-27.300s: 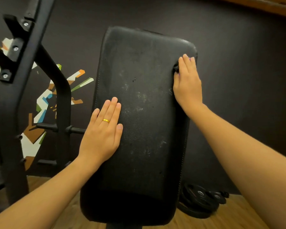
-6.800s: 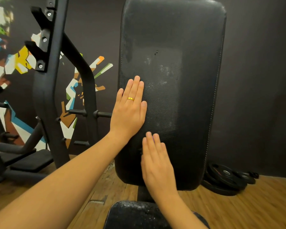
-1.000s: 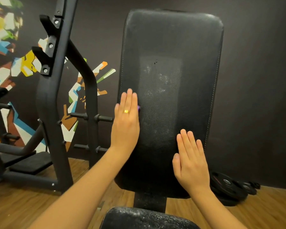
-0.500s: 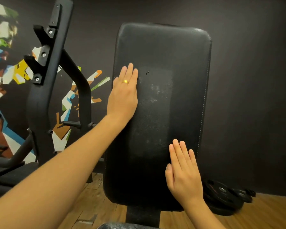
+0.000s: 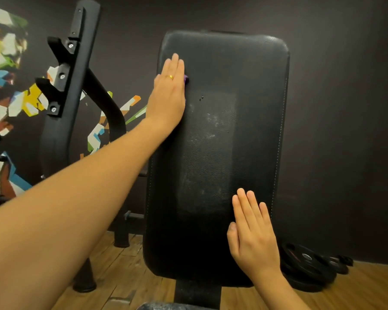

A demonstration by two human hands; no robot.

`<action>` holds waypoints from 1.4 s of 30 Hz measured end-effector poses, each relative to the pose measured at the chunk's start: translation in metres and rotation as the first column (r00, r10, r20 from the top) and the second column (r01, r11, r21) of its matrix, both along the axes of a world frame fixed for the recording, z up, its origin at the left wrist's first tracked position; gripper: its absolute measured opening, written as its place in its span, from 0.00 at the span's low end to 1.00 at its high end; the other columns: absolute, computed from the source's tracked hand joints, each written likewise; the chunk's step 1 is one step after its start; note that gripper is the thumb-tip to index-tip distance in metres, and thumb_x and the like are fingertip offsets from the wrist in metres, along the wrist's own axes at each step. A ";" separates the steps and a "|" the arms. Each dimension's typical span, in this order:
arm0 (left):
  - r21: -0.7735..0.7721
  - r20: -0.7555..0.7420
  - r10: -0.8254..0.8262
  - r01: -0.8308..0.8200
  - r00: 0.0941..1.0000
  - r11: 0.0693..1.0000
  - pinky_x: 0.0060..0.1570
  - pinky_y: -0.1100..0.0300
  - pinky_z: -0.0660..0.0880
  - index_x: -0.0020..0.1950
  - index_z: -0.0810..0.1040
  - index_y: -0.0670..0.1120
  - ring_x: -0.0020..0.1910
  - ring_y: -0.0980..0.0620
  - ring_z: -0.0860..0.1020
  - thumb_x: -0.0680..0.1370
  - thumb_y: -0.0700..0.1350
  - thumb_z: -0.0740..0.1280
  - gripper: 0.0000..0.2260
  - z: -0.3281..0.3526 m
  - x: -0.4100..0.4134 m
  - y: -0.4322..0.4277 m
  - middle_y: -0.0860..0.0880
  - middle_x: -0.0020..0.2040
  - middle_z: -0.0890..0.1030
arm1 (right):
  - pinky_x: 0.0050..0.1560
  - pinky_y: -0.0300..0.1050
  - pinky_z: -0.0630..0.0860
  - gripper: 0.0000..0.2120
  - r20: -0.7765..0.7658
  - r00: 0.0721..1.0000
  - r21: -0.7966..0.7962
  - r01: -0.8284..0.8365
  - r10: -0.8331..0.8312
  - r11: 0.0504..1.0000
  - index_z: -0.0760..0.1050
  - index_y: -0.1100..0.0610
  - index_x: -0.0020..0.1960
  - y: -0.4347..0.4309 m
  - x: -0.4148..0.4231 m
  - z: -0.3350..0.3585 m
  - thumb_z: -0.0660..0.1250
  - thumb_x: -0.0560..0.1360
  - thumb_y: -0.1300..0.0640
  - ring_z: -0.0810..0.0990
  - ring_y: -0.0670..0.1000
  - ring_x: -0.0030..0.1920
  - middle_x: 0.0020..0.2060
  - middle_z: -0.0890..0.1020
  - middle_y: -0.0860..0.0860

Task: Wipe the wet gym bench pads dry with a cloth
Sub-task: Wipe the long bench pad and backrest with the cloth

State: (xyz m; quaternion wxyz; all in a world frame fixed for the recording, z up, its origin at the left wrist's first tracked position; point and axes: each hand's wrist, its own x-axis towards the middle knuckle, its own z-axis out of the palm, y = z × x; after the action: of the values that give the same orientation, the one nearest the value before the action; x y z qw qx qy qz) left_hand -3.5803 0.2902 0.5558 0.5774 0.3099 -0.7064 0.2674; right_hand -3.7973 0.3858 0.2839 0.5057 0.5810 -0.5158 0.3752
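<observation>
Two bare hands, two pads, one cloth; one backrest pad (image 5: 211, 164) upright at centre, plus only the top edge of one seat pad (image 5: 166, 307) at the bottom border, speckled pale.

Left hand (image 5: 168, 95) flat against the upper left part of the backrest pad, fingers straight and together, nothing clenched, pressing the cloth (image 5: 186, 78) to the surface; just one small purple corner of that cloth in sight, poking out at the right edge of the fingers, the rest hidden under the palm; one gold ring (image 5: 170, 76) on that hand.

Right hand (image 5: 253, 238) released and flat, low on the pad's right side, fingers straight and slightly fanned, holding nothing.

Backrest pad black, grained like leatherette, with rounded corners; pale stitching down both long edges; one duller greyish rectangle down the middle, marked with whitish smears and a few dark specks; wet or dry: impossible to tell.

To its left, one black rack upright (image 5: 65, 86) with three bolted catches; behind that, one multicoloured mural (image 5: 7, 63); at lower right on the wooden floor (image 5: 367, 287), a pile of black weight plates (image 5: 307, 267), number unclear.
</observation>
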 end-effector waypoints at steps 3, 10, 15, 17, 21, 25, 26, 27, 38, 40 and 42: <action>-0.027 -0.042 0.011 -0.012 0.999 1.000 0.74 0.48 0.60 0.80 0.59 0.37 0.80 0.41 0.56 0.86 0.38 0.52 0.21 0.002 -0.008 -0.002 0.40 0.81 0.57 | 0.81 0.53 0.52 0.26 0.003 1.000 0.004 0.002 -0.002 1.000 0.65 0.63 0.76 0.002 0.001 0.000 0.56 0.81 0.55 0.60 0.56 0.80 0.77 0.65 0.58; 0.029 0.066 -0.008 0.006 0.998 1.000 0.73 0.46 0.65 0.81 0.59 0.40 0.79 0.41 0.59 0.83 0.37 0.59 0.25 -0.081 0.005 0.004 0.44 0.82 0.57 | 0.81 0.53 0.52 0.26 0.017 1.000 0.029 -0.005 0.005 1.000 0.63 0.61 0.78 0.001 0.001 0.001 0.55 0.81 0.54 0.58 0.55 0.80 0.78 0.63 0.57; 0.043 0.063 -0.054 0.051 0.997 0.998 0.72 0.44 0.67 0.79 0.62 0.39 0.78 0.41 0.61 0.81 0.35 0.64 0.27 -0.168 0.010 0.016 0.43 0.81 0.61 | 0.81 0.54 0.52 0.26 0.020 1.000 0.025 0.002 -0.002 1.000 0.64 0.62 0.77 0.001 0.002 0.001 0.56 0.81 0.55 0.58 0.56 0.80 0.78 0.64 0.58; 0.050 0.065 -0.049 0.046 0.997 0.998 0.75 0.46 0.63 0.79 0.63 0.39 0.78 0.42 0.61 0.81 0.35 0.64 0.27 -0.194 0.011 0.018 0.42 0.80 0.62 | 0.80 0.55 0.54 0.26 0.020 1.000 0.033 -0.002 0.001 0.999 0.64 0.62 0.77 0.002 0.002 0.002 0.56 0.81 0.55 0.59 0.56 0.80 0.78 0.64 0.57; 0.101 0.045 -0.096 0.091 0.994 0.991 0.74 0.48 0.66 0.79 0.63 0.41 0.80 0.46 0.60 0.84 0.41 0.60 0.23 -0.215 0.012 0.022 0.44 0.80 0.62 | 0.75 0.56 0.64 0.26 -0.001 1.000 0.050 -0.007 0.007 0.999 0.68 0.62 0.76 0.014 0.005 0.014 0.59 0.80 0.54 0.64 0.55 0.78 0.76 0.68 0.56; 0.154 0.047 -0.161 0.152 0.986 0.976 0.77 0.60 0.54 0.80 0.62 0.44 0.81 0.54 0.54 0.84 0.48 0.58 0.25 -0.233 0.018 0.023 0.50 0.81 0.59 | 0.79 0.58 0.56 0.26 0.031 0.999 0.029 -0.044 0.043 0.999 0.68 0.60 0.76 0.023 -0.002 0.051 0.58 0.80 0.54 0.60 0.54 0.80 0.77 0.67 0.56; 0.143 0.064 -0.156 0.145 0.986 0.979 0.77 0.58 0.56 0.80 0.62 0.44 0.81 0.54 0.54 0.84 0.48 0.57 0.25 -0.244 0.019 0.024 0.49 0.81 0.60 | 0.80 0.58 0.53 0.27 0.041 0.998 0.046 -0.042 0.040 0.998 0.65 0.60 0.78 0.019 -0.004 0.060 0.57 0.81 0.53 0.57 0.54 0.81 0.79 0.64 0.56; 0.129 0.081 -0.146 0.135 0.986 0.982 0.77 0.55 0.59 0.80 0.62 0.44 0.81 0.52 0.55 0.84 0.48 0.57 0.25 -0.257 0.019 0.025 0.48 0.81 0.60 | 0.80 0.58 0.52 0.27 0.042 0.999 0.064 -0.031 0.028 0.997 0.63 0.60 0.79 0.015 -0.006 0.066 0.56 0.81 0.53 0.54 0.54 0.81 0.80 0.61 0.55; 0.044 0.096 0.017 -0.021 0.995 0.999 0.74 0.43 0.61 0.80 0.57 0.41 0.81 0.43 0.56 0.82 0.40 0.56 0.25 -0.292 0.010 0.021 0.41 0.80 0.61 | 0.81 0.57 0.48 0.29 0.017 0.999 0.006 0.045 -0.045 0.999 0.58 0.61 0.81 -0.003 -0.008 0.062 0.53 0.81 0.53 0.51 0.56 0.82 0.81 0.57 0.57; 0.029 0.072 0.009 -0.011 0.997 1.000 0.74 0.43 0.61 0.80 0.59 0.39 0.80 0.41 0.57 0.80 0.36 0.61 0.28 -0.294 -0.001 0.028 0.39 0.80 0.61 | 0.81 0.57 0.49 0.29 0.023 0.999 -0.008 0.041 -0.041 0.999 0.58 0.61 0.80 -0.005 -0.006 0.061 0.53 0.81 0.53 0.51 0.56 0.82 0.81 0.58 0.57; 0.008 0.130 0.021 -0.022 0.991 1.000 0.74 0.45 0.62 0.79 0.60 0.38 0.80 0.40 0.58 0.77 0.33 0.64 0.30 -0.293 -0.022 0.037 0.38 0.80 0.61 | 0.81 0.57 0.49 0.29 0.022 0.999 -0.023 0.038 -0.037 0.999 0.59 0.61 0.80 -0.005 -0.007 0.060 0.54 0.81 0.53 0.52 0.57 0.82 0.80 0.58 0.57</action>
State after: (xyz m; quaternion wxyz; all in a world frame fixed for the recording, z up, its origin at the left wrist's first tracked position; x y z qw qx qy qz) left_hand -3.6020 0.3272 0.2628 0.5258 0.3019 -0.7405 0.2900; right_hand -3.8040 0.3803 0.3441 0.5139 0.5613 -0.5275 0.3777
